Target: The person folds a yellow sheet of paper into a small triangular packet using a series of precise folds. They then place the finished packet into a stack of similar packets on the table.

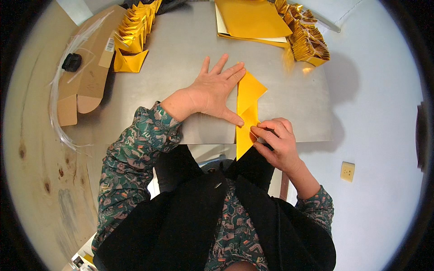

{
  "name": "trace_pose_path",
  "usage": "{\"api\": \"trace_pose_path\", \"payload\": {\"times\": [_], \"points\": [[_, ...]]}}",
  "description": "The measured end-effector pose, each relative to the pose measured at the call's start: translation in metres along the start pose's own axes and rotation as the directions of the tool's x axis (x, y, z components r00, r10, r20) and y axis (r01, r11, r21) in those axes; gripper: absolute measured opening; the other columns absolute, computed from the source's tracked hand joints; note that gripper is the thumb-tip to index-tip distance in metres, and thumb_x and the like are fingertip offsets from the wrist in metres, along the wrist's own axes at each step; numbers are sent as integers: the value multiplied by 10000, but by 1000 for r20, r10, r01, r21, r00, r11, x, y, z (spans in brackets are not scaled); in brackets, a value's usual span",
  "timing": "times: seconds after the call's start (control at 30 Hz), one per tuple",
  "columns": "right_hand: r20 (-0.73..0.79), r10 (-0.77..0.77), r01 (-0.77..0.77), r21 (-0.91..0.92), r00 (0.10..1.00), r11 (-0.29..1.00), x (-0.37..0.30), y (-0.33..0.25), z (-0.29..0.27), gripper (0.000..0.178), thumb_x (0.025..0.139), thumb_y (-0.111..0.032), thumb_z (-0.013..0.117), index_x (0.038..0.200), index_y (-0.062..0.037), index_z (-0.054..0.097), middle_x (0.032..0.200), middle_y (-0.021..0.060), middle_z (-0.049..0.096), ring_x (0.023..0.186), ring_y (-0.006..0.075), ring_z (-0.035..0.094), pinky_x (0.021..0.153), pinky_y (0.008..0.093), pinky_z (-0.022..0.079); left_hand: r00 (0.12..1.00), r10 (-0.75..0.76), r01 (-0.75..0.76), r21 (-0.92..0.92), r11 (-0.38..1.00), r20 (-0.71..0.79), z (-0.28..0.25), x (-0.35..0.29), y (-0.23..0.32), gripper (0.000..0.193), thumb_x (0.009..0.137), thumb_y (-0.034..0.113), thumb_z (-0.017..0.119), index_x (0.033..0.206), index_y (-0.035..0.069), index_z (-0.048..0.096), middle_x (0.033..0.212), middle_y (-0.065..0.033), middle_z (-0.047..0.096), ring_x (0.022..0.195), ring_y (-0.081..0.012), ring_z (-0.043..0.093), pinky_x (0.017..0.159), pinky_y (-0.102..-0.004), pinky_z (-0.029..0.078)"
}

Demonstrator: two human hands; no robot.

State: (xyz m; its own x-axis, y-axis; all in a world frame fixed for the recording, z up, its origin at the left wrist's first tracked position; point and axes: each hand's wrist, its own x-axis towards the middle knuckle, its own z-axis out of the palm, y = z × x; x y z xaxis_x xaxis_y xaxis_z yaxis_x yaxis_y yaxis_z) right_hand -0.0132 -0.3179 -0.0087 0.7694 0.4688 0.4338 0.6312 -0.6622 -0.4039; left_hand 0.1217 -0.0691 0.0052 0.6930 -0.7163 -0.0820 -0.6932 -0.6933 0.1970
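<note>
A sheet of shiny gold paper, folded into a narrow strip with slanted ends, lies at the table's front edge, its lower tip jutting past the edge. My left hand lies flat with fingers spread along the strip's left side. Its index fingertip touches the paper near the top, and its thumb rests on the middle. On the right side, my right hand pinches the strip's lower edge between thumb and fingers. Its curled fingers partly hide that edge.
Unfolded gold sheets lie stacked at the far side. Bundled folded gold pieces stand to their right. A row of folded gold shapes runs along the far left, beside a cardboard box with clear plastic strands over it.
</note>
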Motion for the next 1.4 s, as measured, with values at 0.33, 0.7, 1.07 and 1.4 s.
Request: {"api": "trace_pose_path", "payload": {"times": [0.33,0.7,1.07,1.4], "points": [[11,-21,20,11,1000,1000,6,2,-2,353,771,-127,872,1102,-113,752,1098,31,678,1013,259,612,923,407,482,999,4,-5,33,999,40,-2,0,2,1472,598,874,778,1666,28,219,1751,-156,180,1610,-470,53,1258,-698,38],[-28,70,-70,28,997,997,9,1,7,233,819,-131,846,1020,-92,734,1005,42,683,944,267,602,862,400,450,999,9,-9,-4,1000,45,-4,0,1,1473,598,848,799,1664,18,212,1753,-156,170,1610,-472,43,1259,-697,48],[-3,212,-211,53,977,976,32,2,13,125,912,-166,741,846,-82,676,766,74,602,747,303,553,723,419,397,998,11,-11,-7,1000,66,-4,2,0,1425,596,637,893,1674,32,184,1756,-159,157,1612,-474,51,1252,-708,61],[14,249,-249,32,968,968,38,2,14,250,907,-234,751,750,-88,622,688,68,560,683,298,538,670,435,381,998,31,-30,-10,999,52,-1,4,-2,1392,615,644,858,1674,35,190,1755,-163,160,1609,-480,55,1249,-712,59]]}}
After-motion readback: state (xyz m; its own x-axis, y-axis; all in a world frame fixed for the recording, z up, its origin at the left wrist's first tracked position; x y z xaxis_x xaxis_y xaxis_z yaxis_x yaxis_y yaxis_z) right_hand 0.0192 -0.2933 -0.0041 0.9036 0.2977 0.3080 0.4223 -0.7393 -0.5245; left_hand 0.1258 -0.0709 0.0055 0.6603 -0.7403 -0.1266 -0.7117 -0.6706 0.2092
